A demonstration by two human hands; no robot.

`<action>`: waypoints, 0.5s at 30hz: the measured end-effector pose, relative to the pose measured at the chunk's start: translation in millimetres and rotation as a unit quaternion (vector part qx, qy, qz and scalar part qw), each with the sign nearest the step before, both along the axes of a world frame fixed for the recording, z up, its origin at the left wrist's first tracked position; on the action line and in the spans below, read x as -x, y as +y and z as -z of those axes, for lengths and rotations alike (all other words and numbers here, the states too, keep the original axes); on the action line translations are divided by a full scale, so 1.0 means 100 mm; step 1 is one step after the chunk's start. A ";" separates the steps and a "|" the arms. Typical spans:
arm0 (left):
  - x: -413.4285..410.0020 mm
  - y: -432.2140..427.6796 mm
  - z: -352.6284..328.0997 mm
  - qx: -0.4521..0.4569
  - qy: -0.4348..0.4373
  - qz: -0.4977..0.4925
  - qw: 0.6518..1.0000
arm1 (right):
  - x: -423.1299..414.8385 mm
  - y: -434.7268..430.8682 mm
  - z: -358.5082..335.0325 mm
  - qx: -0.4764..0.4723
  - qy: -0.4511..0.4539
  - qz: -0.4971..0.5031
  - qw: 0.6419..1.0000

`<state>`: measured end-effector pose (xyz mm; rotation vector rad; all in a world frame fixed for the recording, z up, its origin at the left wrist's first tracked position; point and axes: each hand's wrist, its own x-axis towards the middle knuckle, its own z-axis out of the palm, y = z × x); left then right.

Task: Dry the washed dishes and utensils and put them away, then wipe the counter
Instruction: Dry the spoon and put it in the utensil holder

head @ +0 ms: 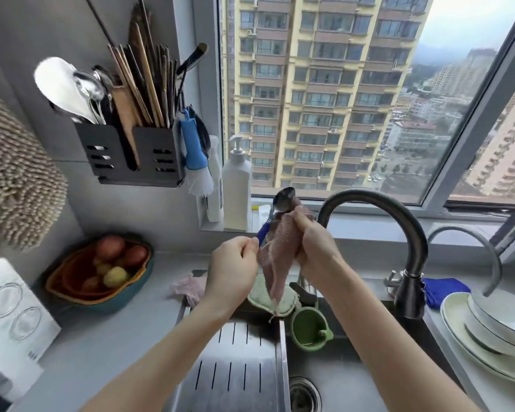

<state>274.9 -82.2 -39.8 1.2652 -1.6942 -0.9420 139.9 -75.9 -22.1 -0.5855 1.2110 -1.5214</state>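
My left hand (232,269) pinches the blue handle of a metal spoon (283,198), held upright above the sink. My right hand (317,242) grips a pink dish cloth (275,248) wrapped around the spoon's neck, with the cloth's tail hanging down. The spoon's bowl sticks out above the cloth. A black wall-mounted utensil holder (131,153) at upper left carries chopsticks, spoons and a white ladle. Stacked plates and bowls (488,328) stand at the right of the sink.
A dark curved faucet (399,233) rises just right of my hands. The steel sink (244,367) holds a green cup (308,330) and a sponge cloth (271,298). A fruit bowl (101,272), soap bottle (237,191), blue cloth (446,289) and a hanging chenille towel (15,179) surround it.
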 end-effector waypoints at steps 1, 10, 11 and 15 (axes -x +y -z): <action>0.01 -0.01 0.00 0.028 -0.025 -0.008 0.999 | -0.10 -0.03 -0.02 0.013 0.009 -0.033 0.999; -0.57 -0.16 -0.49 0.026 -0.075 0.013 0.997 | -0.55 -0.31 -0.29 0.090 0.210 -0.109 0.967; -0.68 -0.27 -0.58 0.078 -0.089 -0.035 0.992 | -0.59 -0.34 -0.31 0.097 0.284 -0.119 0.946; -0.96 -0.71 -0.83 0.192 -0.129 -0.086 0.969 | -0.84 -0.51 -0.46 0.148 0.510 -0.169 0.831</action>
